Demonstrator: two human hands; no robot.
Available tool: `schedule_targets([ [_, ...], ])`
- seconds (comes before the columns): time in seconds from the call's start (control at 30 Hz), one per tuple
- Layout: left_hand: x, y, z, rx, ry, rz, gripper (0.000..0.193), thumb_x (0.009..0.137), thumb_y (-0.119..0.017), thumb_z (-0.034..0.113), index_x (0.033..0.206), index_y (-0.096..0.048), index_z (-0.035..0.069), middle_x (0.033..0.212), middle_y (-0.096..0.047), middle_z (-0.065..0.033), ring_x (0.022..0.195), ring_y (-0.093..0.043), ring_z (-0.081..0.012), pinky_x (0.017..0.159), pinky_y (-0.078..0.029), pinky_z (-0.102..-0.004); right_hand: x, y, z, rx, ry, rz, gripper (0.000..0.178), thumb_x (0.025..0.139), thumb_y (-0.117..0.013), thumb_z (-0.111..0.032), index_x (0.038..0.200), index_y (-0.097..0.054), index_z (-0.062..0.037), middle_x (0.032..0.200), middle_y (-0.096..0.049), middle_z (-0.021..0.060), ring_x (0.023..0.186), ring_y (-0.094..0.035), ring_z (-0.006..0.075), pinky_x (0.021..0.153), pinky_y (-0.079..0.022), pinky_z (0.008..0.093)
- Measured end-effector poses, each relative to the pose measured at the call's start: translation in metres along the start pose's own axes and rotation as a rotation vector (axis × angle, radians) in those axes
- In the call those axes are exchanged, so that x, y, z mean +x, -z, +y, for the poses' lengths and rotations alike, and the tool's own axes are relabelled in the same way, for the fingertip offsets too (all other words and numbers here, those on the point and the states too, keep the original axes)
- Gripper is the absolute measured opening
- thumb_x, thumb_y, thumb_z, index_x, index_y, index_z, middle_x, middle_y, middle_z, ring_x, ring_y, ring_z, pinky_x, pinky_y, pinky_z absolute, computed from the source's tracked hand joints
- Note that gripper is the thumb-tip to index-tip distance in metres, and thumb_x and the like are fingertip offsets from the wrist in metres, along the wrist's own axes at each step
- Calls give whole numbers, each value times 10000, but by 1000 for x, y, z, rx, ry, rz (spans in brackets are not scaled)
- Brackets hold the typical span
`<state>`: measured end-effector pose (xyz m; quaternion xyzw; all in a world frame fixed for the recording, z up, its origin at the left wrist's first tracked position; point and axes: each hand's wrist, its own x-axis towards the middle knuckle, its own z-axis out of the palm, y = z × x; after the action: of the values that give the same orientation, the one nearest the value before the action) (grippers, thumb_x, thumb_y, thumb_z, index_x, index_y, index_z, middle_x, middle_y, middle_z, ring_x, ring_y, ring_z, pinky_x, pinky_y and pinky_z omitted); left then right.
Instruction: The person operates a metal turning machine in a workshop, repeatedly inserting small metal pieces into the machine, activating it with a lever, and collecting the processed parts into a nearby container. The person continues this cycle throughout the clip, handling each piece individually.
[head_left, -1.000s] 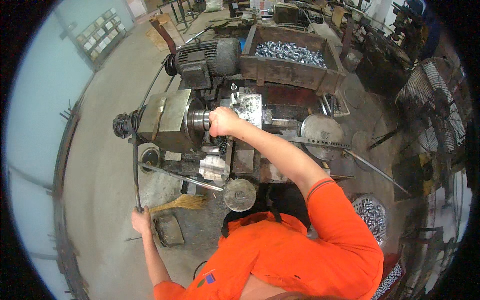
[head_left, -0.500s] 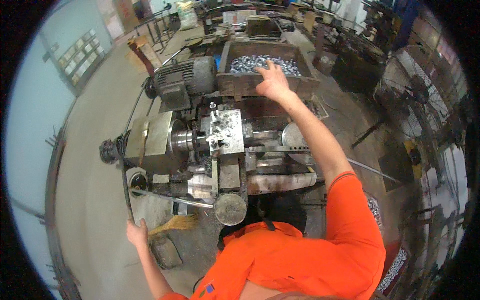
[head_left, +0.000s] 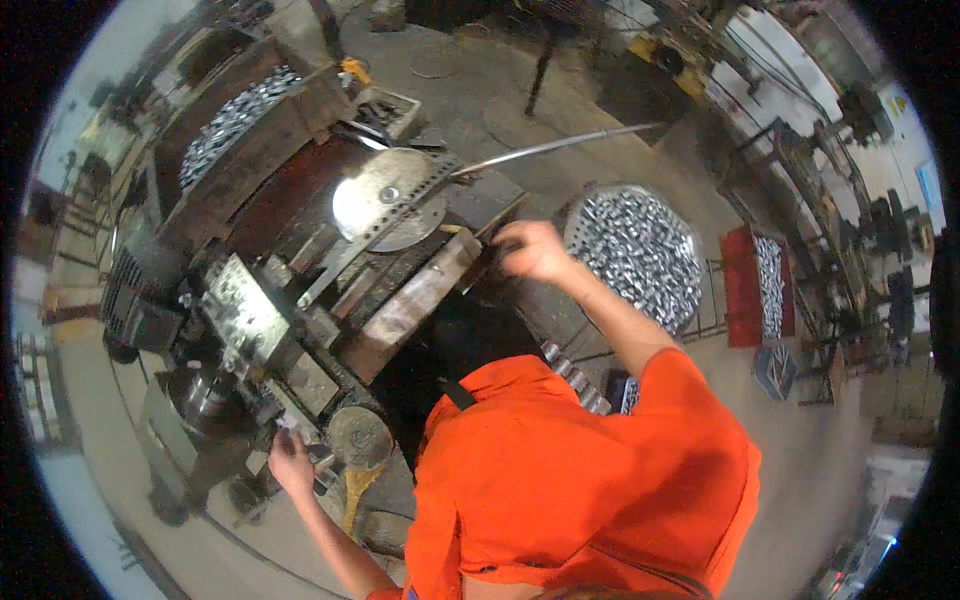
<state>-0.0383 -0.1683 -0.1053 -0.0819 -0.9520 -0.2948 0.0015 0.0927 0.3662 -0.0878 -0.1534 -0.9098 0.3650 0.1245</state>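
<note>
My left hand [head_left: 291,465] is at the front of the lathe, its fingers curled beside the small metal fittings near the chuck [head_left: 200,397]. What lies between those fingers is too blurred to make out. My right hand [head_left: 535,252] is over the right end of the lathe bed [head_left: 425,295], bent fingers pointing down, the tips dark and unclear. Just to its right stands a round tub [head_left: 572,222] heaped with small shiny metal pieces [head_left: 640,255]. A round metal disc [head_left: 362,437] sits on the machine close to my left hand.
Behind the lathe is a wooden bin [head_left: 285,130] of metal pieces. A large handwheel [head_left: 385,200] carries a perforated bar and a long rod [head_left: 560,143]. At right are a red box [head_left: 741,290] of pieces and a blue-grey basket [head_left: 776,371]. A straw broom [head_left: 357,490] is below.
My view has turned to the right. My left hand has let go of the long black rod and moved to the lathe front. My right hand has left the wooden bin for the bed's end.
</note>
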Motion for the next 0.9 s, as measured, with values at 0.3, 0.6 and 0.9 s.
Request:
schedule_targets([
  [0.3, 18, -7, -6, -122, 154, -123, 227, 831, -601, 174, 903, -600, -41, 686, -611, -96, 623, -582, -151, 593, -448, -292, -52, 74, 167, -717, -385, 96, 309, 552, -614, -201, 828, -697, -89, 1078, -584, 148, 902, -585, 317, 830, -479, 375],
  [0.6, 8, 4, 13, 96, 89, -96, 222, 802, -594, 219, 837, -609, 0, 708, -612, -158, 659, -594, -290, 636, -453, -356, -1, 41, 169, -752, -470, -145, 340, 616, -627, -287, 843, -650, -34, 953, -624, 167, 958, -572, 318, 881, -444, 390],
  [0.9, 4, 17, 37, 53, 133, -167, 310, 778, -598, 298, 939, -644, 37, 762, -637, -173, 766, -612, -338, 682, -476, -402, 1, 56, 201, -691, -401, -167, 274, 647, -631, -261, 758, -630, -11, 916, -625, 215, 901, -586, 367, 772, -476, 429],
])
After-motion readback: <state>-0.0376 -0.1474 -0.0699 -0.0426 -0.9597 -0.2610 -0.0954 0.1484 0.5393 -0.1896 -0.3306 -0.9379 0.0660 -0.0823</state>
